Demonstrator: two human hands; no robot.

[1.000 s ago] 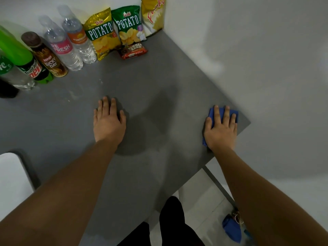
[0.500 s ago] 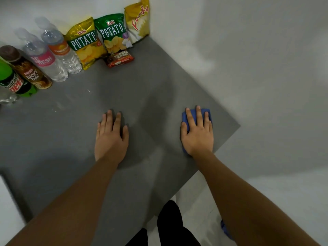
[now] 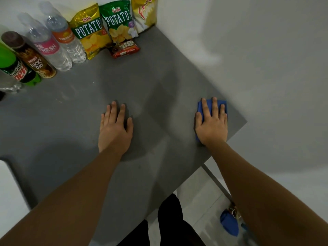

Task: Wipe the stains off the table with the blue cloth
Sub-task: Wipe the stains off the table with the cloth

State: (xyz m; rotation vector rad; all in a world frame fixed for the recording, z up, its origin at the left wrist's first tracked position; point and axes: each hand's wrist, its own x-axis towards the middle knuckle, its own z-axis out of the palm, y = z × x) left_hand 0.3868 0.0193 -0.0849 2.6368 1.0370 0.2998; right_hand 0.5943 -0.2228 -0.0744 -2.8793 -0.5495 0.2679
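Right hand [image 3: 212, 124] is pressing flat, fingers spread, on our blue cloth [image 3: 201, 108]; left hand [image 3: 114, 129] is lying spread on the desk [image 3: 159, 71]; bottles [image 3: 58, 39] are standing capped.

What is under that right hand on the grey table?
A folded blue cloth lies flat beneath the right hand, pressed to the grey table. Its middle, and any stain below, are covered.

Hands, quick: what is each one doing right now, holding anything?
Left hand: open, flat on the grey table, holding nothing.
Right hand: open, palm pressing the blue cloth onto the table, fingers not curled around it.
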